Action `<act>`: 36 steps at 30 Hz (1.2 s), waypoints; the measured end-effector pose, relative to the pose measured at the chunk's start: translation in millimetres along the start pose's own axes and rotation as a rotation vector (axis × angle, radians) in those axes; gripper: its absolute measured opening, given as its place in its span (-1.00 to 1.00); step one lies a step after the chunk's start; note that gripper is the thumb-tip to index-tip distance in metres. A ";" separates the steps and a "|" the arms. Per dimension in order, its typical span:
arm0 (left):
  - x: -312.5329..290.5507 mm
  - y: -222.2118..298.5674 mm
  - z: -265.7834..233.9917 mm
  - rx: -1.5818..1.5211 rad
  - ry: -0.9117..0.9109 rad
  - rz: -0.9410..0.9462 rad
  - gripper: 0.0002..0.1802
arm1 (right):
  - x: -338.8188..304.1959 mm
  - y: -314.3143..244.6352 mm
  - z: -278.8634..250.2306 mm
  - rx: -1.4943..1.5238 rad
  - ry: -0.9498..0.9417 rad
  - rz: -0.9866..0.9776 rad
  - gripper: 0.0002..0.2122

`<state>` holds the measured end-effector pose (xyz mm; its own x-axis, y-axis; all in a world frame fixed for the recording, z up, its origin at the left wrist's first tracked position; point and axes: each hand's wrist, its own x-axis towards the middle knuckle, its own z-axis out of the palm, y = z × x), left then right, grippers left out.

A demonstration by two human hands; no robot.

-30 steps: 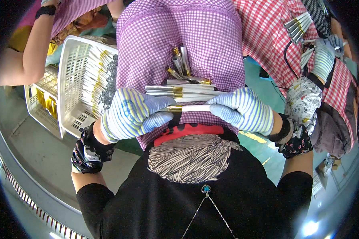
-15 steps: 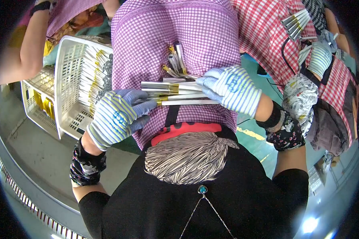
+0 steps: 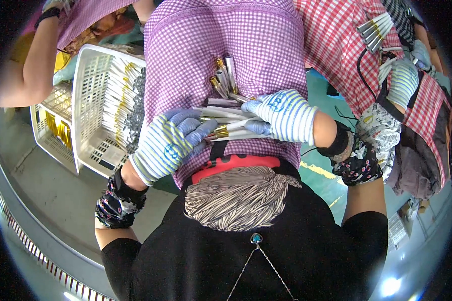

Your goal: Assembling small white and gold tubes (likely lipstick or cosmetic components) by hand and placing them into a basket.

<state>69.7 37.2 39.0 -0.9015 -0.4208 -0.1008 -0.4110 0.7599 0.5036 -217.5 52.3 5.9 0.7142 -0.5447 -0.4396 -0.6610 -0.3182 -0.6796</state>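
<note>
Over my lap I hold a loose bundle of white handles [image 3: 231,120] with gold bands and silver metal sleeves, like brush handles. My left hand [image 3: 172,143], in a blue-and-white striped glove, closes round the left ends and covers them. Opposite it, my right hand [image 3: 285,118] in a matching glove grips the white right ends, its thumb and fingers curled about them. Several more handles with silver and gold ends [image 3: 226,78] rest on the purple checked apron [image 3: 196,60], just beyond the bundle.
At left stands a white plastic crate [image 3: 88,83] packed with similar white handles. Behind it, a second crate [image 3: 47,143] holds gold pieces. Another person's arm [image 3: 35,70] reaches in at far left. At right a gloved co-worker's hand [image 3: 403,83] is near a fan of handles [image 3: 375,32].
My left hand has moved right and slightly up, covering the handles' left ends. My right hand has shifted a little left, so my hands are closer together and the bundle sits tighter.
</note>
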 end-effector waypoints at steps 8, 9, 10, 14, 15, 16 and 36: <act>0.1 6.3 6.8 -0.111 -0.047 0.036 -0.61 | 28.4 -15.9 -5.0 -0.186 -0.168 0.096 -0.61; 0.1 7.4 5.1 -0.120 -0.068 0.007 -0.61 | 34.1 -22.0 -4.7 -0.241 -0.146 0.095 -0.66; 0.9 6.2 3.7 -0.117 -0.068 0.008 -0.61 | 38.0 -23.1 -3.3 -0.242 -0.143 0.095 -0.66; -2.1 1.4 -0.5 0.053 -0.006 0.061 -0.59 | 40.7 -24.6 -0.2 -0.318 -0.076 0.125 -0.75; -2.6 0.5 -1.7 0.053 -0.032 0.028 -0.59 | 37.0 -24.2 0.2 -0.347 0.028 0.104 -0.79; -2.4 0.3 -2.5 0.052 -0.056 -0.005 -0.60 | 33.2 -24.6 -0.8 -0.377 0.130 0.082 -0.80; 110.9 -41.2 4.5 0.373 0.020 -0.090 -0.49 | -28.0 -6.6 -43.2 0.147 0.981 0.014 -0.78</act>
<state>-14.0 -38.6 3.3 -0.8581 -0.5010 -0.1124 -0.5130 0.8457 0.1467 -243.1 36.2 48.1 0.1557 -0.9697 0.1883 -0.5854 -0.2441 -0.7731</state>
